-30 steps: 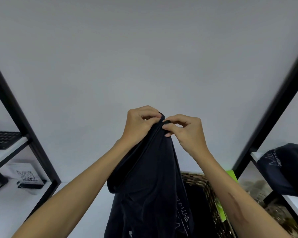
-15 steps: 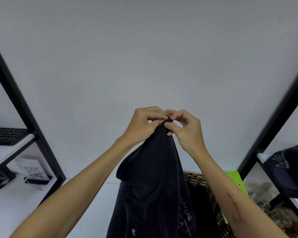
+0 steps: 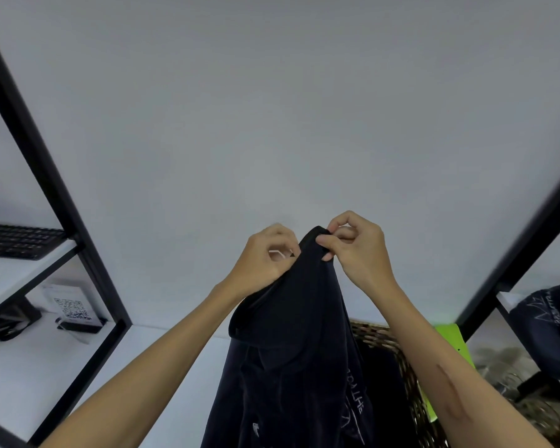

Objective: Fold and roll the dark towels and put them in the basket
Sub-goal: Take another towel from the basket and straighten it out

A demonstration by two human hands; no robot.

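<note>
Two towels counted: one towel [image 3: 291,350] hangs at 6 o'clock, its top edge pinched by left hand [image 3: 265,257] and right hand [image 3: 359,250]; second towel [image 3: 550,331] on shelf at 4 o'clock. One basket [image 3: 411,389] behind, rim open.

Soft matt dark cloth towel [image 3: 291,344] with pale printed lettering, pinched at its top by the left hand [image 3: 265,257] and right hand [image 3: 358,250], rough woven wicker basket [image 3: 411,392] below the right hand, smooth black shelf frame [image 3: 55,202] far left of the left hand, matt pale wall [image 3: 272,108] behind both hands
</note>
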